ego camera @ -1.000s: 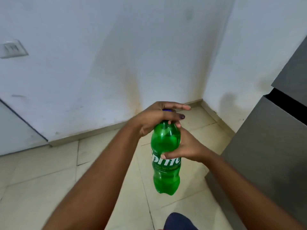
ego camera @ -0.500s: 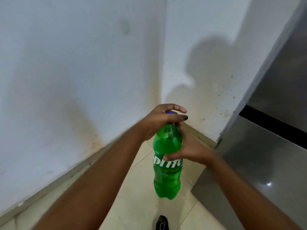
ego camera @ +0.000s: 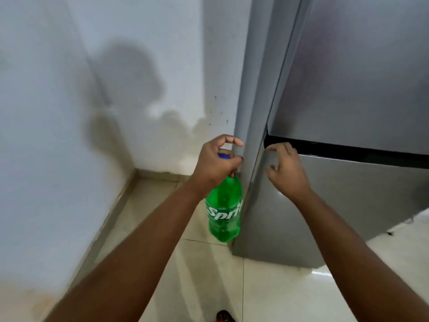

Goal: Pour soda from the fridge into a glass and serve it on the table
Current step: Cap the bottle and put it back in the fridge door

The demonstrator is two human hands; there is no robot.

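Green and full, the soda bottle (ego camera: 224, 213) hung just beside the fridge (ego camera: 348, 89), pinched at its neck by the closed fingers of the left hand (ego camera: 217, 165). Spread open and empty, the right hand (ego camera: 286, 169) touched the lower door's corner. Held only there, the heavy bottle could slip or knock the fridge side.
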